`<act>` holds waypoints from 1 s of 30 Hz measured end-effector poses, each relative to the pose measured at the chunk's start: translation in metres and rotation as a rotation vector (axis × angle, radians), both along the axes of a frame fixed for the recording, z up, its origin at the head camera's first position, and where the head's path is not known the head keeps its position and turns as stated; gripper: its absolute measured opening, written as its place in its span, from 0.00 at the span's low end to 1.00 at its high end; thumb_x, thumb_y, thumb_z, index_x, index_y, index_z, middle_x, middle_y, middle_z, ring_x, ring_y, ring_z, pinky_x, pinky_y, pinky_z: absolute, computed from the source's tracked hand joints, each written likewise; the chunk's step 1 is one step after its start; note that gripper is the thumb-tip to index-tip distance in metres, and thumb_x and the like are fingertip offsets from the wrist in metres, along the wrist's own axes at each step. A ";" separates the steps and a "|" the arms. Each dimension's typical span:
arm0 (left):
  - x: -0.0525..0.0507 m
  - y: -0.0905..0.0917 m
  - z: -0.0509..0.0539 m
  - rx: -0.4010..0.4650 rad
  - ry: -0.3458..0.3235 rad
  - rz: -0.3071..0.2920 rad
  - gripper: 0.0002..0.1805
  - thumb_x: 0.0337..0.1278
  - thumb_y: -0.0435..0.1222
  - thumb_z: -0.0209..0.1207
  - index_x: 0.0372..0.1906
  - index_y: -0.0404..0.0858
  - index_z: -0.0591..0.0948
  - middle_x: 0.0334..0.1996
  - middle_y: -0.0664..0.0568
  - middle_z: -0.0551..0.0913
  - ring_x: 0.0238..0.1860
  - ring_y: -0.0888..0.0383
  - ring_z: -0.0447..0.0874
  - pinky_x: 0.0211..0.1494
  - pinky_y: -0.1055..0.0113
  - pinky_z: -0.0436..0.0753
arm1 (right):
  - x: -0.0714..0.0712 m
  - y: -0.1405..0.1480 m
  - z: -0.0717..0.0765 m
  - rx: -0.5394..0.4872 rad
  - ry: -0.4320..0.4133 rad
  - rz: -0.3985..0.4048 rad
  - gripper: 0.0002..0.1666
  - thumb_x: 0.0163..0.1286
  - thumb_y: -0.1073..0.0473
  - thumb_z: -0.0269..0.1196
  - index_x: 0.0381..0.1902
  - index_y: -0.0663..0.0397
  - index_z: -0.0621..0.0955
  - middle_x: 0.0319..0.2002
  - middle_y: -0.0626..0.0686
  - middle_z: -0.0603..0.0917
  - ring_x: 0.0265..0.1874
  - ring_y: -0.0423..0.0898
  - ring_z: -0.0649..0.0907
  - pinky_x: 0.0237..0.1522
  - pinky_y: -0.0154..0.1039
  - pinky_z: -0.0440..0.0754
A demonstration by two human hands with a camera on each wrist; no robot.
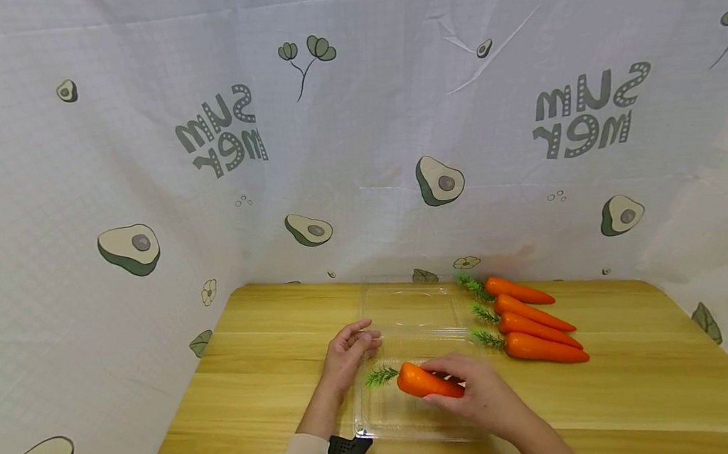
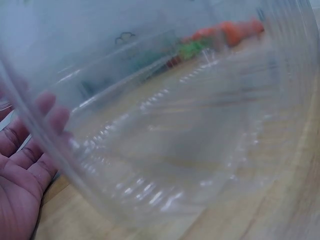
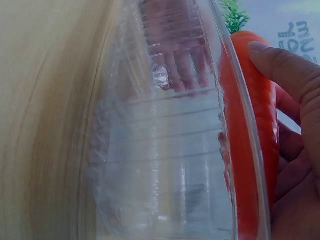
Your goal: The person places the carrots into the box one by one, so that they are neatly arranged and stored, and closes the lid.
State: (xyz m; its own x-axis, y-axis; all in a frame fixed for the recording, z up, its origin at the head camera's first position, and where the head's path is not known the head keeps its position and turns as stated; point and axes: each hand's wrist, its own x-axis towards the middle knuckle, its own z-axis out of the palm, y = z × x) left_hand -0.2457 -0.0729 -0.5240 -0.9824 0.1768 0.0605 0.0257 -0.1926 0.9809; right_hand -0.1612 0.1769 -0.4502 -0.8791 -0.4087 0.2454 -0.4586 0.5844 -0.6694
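Observation:
My right hand [image 1: 482,392] grips an orange carrot [image 1: 422,380] with a green leafy top, thumb on one side and fingers on the other. It holds the carrot above the near half of a clear plastic box [image 1: 392,418], leafy end pointing left. The box lies unfolded, its lid half [image 1: 412,307] on the far side. At the box's left side is my left hand [image 1: 341,363], fingers extended and relaxed, holding nothing. In the left wrist view its fingertips show through the clear wall [image 2: 40,125]; whether they touch it I cannot tell.
Several more carrots [image 1: 543,348] lie in a row right of the box, leafy ends left. All stand on a wooden table [image 1: 242,393]. A white printed curtain [image 1: 356,128] hangs behind and at both sides. A black device [image 1: 349,447] sits by my left wrist.

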 end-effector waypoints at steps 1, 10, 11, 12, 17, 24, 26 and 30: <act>0.000 0.000 0.000 -0.003 0.002 0.001 0.25 0.74 0.36 0.57 0.69 0.29 0.72 0.56 0.31 0.83 0.53 0.48 0.88 0.60 0.58 0.85 | 0.000 -0.001 0.000 -0.002 0.001 0.013 0.23 0.59 0.51 0.77 0.53 0.41 0.87 0.46 0.44 0.88 0.41 0.34 0.83 0.40 0.31 0.85; 0.000 0.000 -0.001 -0.042 0.039 0.003 0.26 0.75 0.38 0.56 0.69 0.28 0.72 0.56 0.31 0.83 0.54 0.46 0.88 0.60 0.59 0.86 | 0.000 -0.006 -0.005 0.043 -0.099 0.132 0.23 0.63 0.42 0.73 0.55 0.37 0.86 0.50 0.44 0.89 0.45 0.33 0.82 0.45 0.32 0.84; 0.000 0.000 -0.001 -0.041 0.043 0.002 0.26 0.75 0.39 0.56 0.69 0.28 0.71 0.56 0.31 0.83 0.54 0.46 0.88 0.60 0.59 0.86 | 0.000 -0.006 -0.005 0.048 -0.121 0.139 0.23 0.64 0.41 0.72 0.55 0.37 0.86 0.50 0.44 0.88 0.45 0.33 0.82 0.46 0.33 0.84; 0.000 0.000 -0.001 -0.039 0.046 0.000 0.26 0.75 0.38 0.56 0.69 0.28 0.71 0.56 0.30 0.83 0.54 0.46 0.88 0.60 0.59 0.86 | 0.000 -0.006 -0.005 0.056 -0.138 0.143 0.23 0.64 0.40 0.71 0.55 0.36 0.86 0.50 0.43 0.88 0.45 0.33 0.82 0.46 0.33 0.83; 0.000 0.000 -0.002 -0.033 0.043 -0.004 0.26 0.75 0.39 0.56 0.69 0.28 0.71 0.56 0.31 0.83 0.54 0.49 0.88 0.59 0.60 0.86 | -0.002 -0.006 -0.006 0.070 -0.192 0.168 0.23 0.64 0.38 0.71 0.55 0.35 0.86 0.50 0.42 0.88 0.45 0.34 0.81 0.47 0.34 0.82; 0.001 -0.001 -0.003 -0.026 0.034 -0.014 0.26 0.76 0.39 0.55 0.70 0.29 0.71 0.57 0.32 0.82 0.55 0.48 0.87 0.60 0.61 0.85 | -0.004 -0.007 -0.008 0.097 -0.275 0.199 0.21 0.65 0.43 0.72 0.54 0.40 0.87 0.48 0.42 0.88 0.44 0.32 0.81 0.48 0.34 0.82; 0.001 -0.001 -0.003 -0.026 0.035 -0.016 0.26 0.76 0.39 0.55 0.70 0.29 0.71 0.57 0.32 0.83 0.56 0.47 0.87 0.61 0.61 0.85 | -0.005 -0.007 -0.008 0.093 -0.301 0.210 0.21 0.65 0.45 0.72 0.54 0.43 0.87 0.48 0.43 0.88 0.43 0.32 0.81 0.47 0.34 0.82; 0.001 0.000 -0.002 -0.027 0.037 -0.013 0.26 0.76 0.39 0.56 0.70 0.29 0.71 0.57 0.32 0.83 0.56 0.45 0.87 0.60 0.61 0.85 | -0.006 -0.008 -0.008 0.064 -0.359 0.222 0.19 0.66 0.50 0.72 0.53 0.45 0.87 0.45 0.43 0.88 0.40 0.32 0.82 0.45 0.33 0.83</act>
State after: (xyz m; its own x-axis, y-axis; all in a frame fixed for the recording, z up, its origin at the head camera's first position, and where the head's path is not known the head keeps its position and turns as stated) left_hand -0.2450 -0.0734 -0.5257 -0.9773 0.1912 0.0918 0.0598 -0.1669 0.9842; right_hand -0.1670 0.1685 -0.4578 -0.7932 -0.6019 -0.0924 -0.3222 0.5436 -0.7750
